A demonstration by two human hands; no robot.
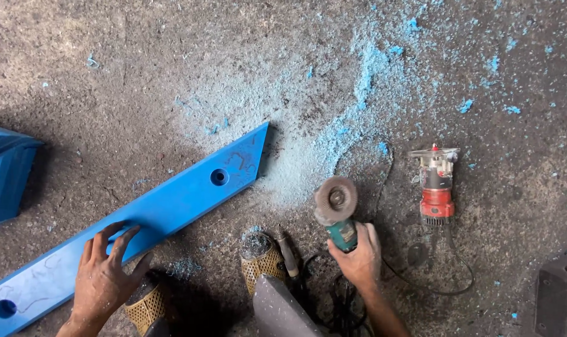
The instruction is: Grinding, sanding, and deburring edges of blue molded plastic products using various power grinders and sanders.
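A long blue plastic bar with round holes and a slanted end lies diagonally on the concrete floor. My left hand presses flat on it with fingers spread, near its lower part. My right hand grips the teal body of an angle grinder, whose worn round disc faces up and sits just right of the bar's pointed end, apart from it.
A red trim router stands on the floor to the right, its cord looping below. Blue shavings and dust cover the floor above. Another blue piece lies at the left edge, a dark block at the lower right. My yellow mesh shoes are at the bottom.
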